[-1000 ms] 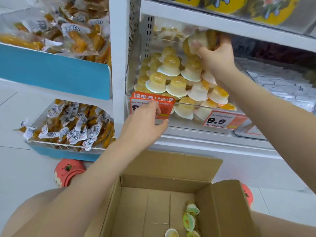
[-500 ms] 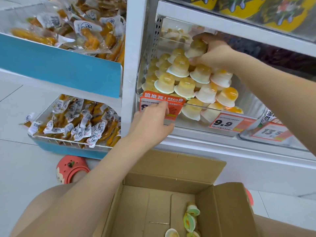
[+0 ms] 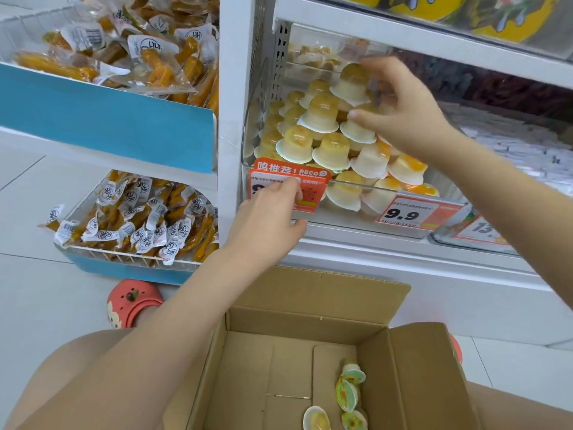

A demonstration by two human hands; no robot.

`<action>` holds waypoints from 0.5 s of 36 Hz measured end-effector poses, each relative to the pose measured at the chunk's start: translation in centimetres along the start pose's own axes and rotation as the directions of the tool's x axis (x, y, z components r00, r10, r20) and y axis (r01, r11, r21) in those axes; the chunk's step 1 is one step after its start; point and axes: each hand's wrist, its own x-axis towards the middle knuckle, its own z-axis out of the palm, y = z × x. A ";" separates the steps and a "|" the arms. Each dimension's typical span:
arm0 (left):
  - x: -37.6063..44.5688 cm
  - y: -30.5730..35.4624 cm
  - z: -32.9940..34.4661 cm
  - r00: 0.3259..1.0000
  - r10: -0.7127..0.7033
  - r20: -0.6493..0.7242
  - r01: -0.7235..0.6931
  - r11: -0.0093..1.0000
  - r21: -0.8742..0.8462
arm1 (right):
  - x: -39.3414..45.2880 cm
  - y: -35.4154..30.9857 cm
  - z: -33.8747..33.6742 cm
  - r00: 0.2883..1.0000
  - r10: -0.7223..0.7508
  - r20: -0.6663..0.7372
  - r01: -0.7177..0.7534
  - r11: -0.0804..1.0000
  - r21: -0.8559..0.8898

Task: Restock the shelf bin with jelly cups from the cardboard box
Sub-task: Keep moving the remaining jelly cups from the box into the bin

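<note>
The clear shelf bin point(image 3: 403, 190) holds a heap of several yellow-and-white jelly cups point(image 3: 328, 150). My right hand point(image 3: 403, 116) hovers over the top of the heap with its fingers spread. One jelly cup point(image 3: 352, 85) rests on the peak, just at my fingertips. My left hand point(image 3: 266, 218) grips the bin's front edge over the orange label point(image 3: 291, 173). Below, the open cardboard box point(image 3: 310, 318) sits between my knees. A few jelly cups point(image 3: 348, 392) lie in its right corner.
Wire baskets of orange snack packs point(image 3: 139, 212) with blue fronts stand at the left. A 9.9 price tag point(image 3: 406, 214) hangs on the bin front, and another bin point(image 3: 477, 231) sits to its right. The shelf above point(image 3: 403, 35) is close over the heap. A red shoe point(image 3: 133, 301) is on the floor.
My right hand carried a jelly cup onto the top of the heap and its fingers have spread apart. My left hand has stayed on the bin front.
</note>
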 end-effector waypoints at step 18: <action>-12.2 -6.2 13.1 0.792 -0.205 0.576 0.175 0.979 0.108 | -28.7 6.4 12.4 0.902 0.044 0.430 -0.096 0.991 0.099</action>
